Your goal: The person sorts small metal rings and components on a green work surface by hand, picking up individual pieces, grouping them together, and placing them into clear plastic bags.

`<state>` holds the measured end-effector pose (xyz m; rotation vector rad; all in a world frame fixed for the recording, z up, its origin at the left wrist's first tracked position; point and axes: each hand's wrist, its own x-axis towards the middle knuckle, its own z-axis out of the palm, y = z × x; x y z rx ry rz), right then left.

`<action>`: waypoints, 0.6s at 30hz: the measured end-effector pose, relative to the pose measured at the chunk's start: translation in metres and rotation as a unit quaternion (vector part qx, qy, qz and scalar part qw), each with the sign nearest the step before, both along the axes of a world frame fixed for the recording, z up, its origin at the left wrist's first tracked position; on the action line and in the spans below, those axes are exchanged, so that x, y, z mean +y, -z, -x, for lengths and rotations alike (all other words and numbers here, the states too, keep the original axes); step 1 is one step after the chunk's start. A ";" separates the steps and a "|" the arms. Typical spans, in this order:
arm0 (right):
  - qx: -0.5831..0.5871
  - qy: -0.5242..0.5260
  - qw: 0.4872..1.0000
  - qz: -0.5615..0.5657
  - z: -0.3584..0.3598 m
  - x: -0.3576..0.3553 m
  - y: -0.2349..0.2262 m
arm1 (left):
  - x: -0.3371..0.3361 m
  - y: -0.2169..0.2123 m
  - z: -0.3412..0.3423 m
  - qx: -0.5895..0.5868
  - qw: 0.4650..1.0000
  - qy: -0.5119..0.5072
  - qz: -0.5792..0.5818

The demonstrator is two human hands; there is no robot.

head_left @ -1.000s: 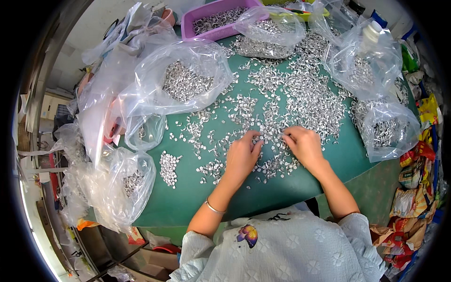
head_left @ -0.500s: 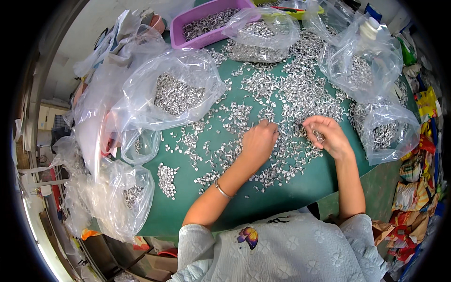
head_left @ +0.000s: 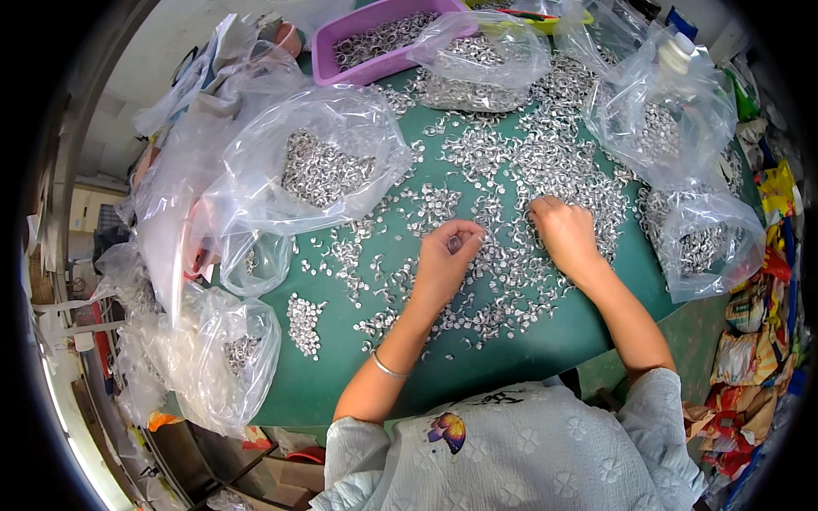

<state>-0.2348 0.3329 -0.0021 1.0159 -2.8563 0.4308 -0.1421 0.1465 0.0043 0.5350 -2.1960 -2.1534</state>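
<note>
Small silvery metal pieces [head_left: 558, 166] cover the middle of the green counter [head_left: 298, 392], thickest toward upper right of centre, thinner down toward me. My left hand [head_left: 445, 262] sits mid-frame, at the near part of the spread: fingers curled, thumb and index tips close together in a loop. Can't tell if a piece is pinched there or tucked in the palm. Loop faces the pieces, probably to keep small stuff near the fingertips. My right hand [head_left: 567, 232] is right of centre, back up, fingers bent down at the edge of the dense heap; fingertips mostly hidden, so can't tell if they're pinching anything. Hands are apart, likely so neither blocks the other. A small cluster [head_left: 305, 326] of rounder-looking pieces lies left of centre with bare surface around it, presumably to keep it from mixing with the spread. Bulk sits around the rim: purple bin [head_left: 371, 72] at top, bag [head_left: 511, 72] beside it, big clear bag [head_left: 256, 183] upper left, another bag [head_left: 734, 255] at right. My read: stock stays reachable there while the near middle stays free for both hands. Bracelet [head_left: 388, 364] on left wrist, clear of the pieces.
</note>
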 end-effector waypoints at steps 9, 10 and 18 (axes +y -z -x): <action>-0.059 0.028 0.997 0.049 0.002 -0.001 -0.002 | -0.004 -0.005 -0.012 0.022 1.000 0.001 0.001; -0.078 0.028 0.993 0.078 0.003 0.001 -0.005 | -0.004 -0.013 -0.014 -0.020 0.999 0.000 -0.042; -0.632 -0.005 0.543 0.553 0.000 0.015 -0.013 | -0.006 -0.004 -0.020 -0.072 0.976 -0.015 -0.206</action>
